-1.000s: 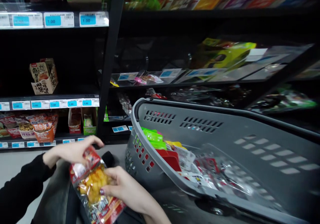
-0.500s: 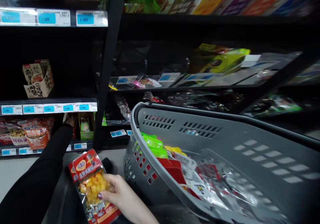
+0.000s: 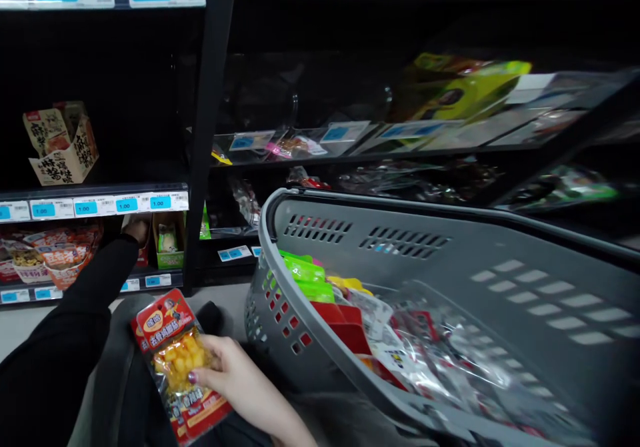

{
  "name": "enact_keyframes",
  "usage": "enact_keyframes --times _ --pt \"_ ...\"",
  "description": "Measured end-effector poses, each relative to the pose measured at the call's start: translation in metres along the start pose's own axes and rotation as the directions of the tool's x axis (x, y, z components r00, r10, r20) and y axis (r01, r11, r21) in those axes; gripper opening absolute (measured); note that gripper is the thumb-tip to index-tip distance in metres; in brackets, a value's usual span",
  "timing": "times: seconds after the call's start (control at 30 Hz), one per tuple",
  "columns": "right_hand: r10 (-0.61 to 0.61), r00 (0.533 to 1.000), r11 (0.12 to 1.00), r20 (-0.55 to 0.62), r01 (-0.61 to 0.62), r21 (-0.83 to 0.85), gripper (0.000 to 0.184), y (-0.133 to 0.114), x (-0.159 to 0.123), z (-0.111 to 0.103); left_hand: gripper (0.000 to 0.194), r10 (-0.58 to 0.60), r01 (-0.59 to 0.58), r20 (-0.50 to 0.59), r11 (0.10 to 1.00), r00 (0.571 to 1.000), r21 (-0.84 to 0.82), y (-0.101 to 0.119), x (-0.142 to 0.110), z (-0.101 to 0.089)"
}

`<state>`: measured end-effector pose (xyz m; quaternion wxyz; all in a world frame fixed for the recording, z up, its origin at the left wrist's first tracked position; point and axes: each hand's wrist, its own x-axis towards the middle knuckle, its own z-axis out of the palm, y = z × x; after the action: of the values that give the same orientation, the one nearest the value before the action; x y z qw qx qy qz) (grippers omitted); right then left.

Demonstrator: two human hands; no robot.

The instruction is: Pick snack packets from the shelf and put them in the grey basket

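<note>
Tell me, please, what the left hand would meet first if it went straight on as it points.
Probably the red box beside the green box, though how deep the left hand sits is unclear.

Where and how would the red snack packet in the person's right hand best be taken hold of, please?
Probably by pinching the top edge of the red snack packet, coming from the picture's upper left: it is flat and free, with the top leaning that way, while the right hand covers the right side. A second packet seems to lie behind.
</note>
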<state>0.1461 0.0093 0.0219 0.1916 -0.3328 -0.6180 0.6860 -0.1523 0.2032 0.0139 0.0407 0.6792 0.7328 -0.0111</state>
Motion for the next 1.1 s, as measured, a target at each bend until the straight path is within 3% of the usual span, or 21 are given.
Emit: enact_keyframes --times 0.1,0.2,0.3,0.4,0.43,0.47,0.53,0.63,0.7,0.77,0.83,0.9,0.97,1.03,1.1 --pt "-0.017 1.000 1.000 -0.007 0.017 0.004 0.021 0.000 0.000 -0.001 0.034 -0.024 0.022 -0.064 0.999 0.998 -0.024 0.002 -0.006 -0.016" --pt "-0.050 0.998 0.999 -0.026 0.050 0.020 0.025 0.002 0.002 -0.002 0.033 -0.068 0.058 -0.182 0.997 0.981 -0.060 -0.002 -0.030 -0.040" --pt "-0.111 0.993 0.989 -0.037 0.114 0.092 0.031 0.001 0.004 -0.002 0.030 -0.138 0.112 -0.256 0.987 0.957 -0.113 -0.010 -0.080 -0.063" --pt "-0.193 0.980 0.961 -0.037 0.197 0.194 0.032 -0.008 0.002 0.003 0.040 -0.203 0.139 -0.335 0.969 0.920 -0.205 -0.012 -0.145 -0.078" --pt "-0.223 0.974 0.949 -0.041 0.227 0.217 0.031 -0.013 0.000 0.007 0.041 -0.218 0.090 -0.360 0.936 0.907 -0.341 -0.008 -0.165 -0.080" --pt "-0.255 0.966 0.938 -0.050 0.259 0.232 0.030 -0.019 -0.002 0.010 0.041 -0.205 0.031 -0.326 0.883 0.923 -0.468 -0.002 -0.183 -0.082" --pt "-0.321 0.940 0.922 -0.114 0.338 0.190 0.027 -0.029 -0.008 0.019 0.037 -0.029 -0.086 -0.152 0.715 0.988 -0.694 0.018 -0.210 -0.081" --pt "-0.388 0.879 0.921 -0.277 0.384 -0.073 0.022 -0.033 -0.014 0.029 0.024 0.208 -0.190 -0.115 0.390 0.971 -0.901 0.054 -0.225 -0.073" --pt "-0.391 0.861 0.920 -0.325 0.356 -0.163 0.024 -0.027 -0.014 0.031 0.025 0.273 -0.154 -0.096 0.197 0.957 -0.968 0.073 -0.222 -0.064" --pt "-0.331 0.897 0.942 -0.293 0.333 -0.047 0.025 -0.016 -0.010 0.030 0.029 0.266 -0.059 -0.047 0.037 0.963 -0.998 0.084 -0.213 -0.054" --pt "-0.259 0.929 0.946 -0.266 0.299 0.122 0.025 -0.006 -0.003 0.028 0.030 0.189 0.079 0.043 -0.185 0.981 -0.980 0.087 -0.203 -0.042" --pt "-0.221 0.932 0.932 -0.287 0.288 0.221 0.027 0.000 0.003 0.026 0.041 0.147 0.170 0.113 -0.470 0.983 -0.866 0.086 -0.195 -0.031" --pt "-0.227 0.912 0.909 -0.341 0.323 0.261 0.032 0.000 0.007 0.023 0.058 0.158 0.152 0.058 -0.693 0.986 -0.705 0.085 -0.191 -0.018" --pt "-0.231 0.894 0.894 -0.384 0.351 0.278 0.036 -0.002 0.008 0.021 0.065 0.188 0.163 0.016 -0.799 0.982 -0.579 0.090 -0.193 -0.004" --pt "-0.220 0.887 0.900 -0.405 0.345 0.266 0.038 -0.004 0.009 0.017 0.070 0.292 0.280 0.064 -0.796 0.954 -0.537 0.100 -0.198 0.008"
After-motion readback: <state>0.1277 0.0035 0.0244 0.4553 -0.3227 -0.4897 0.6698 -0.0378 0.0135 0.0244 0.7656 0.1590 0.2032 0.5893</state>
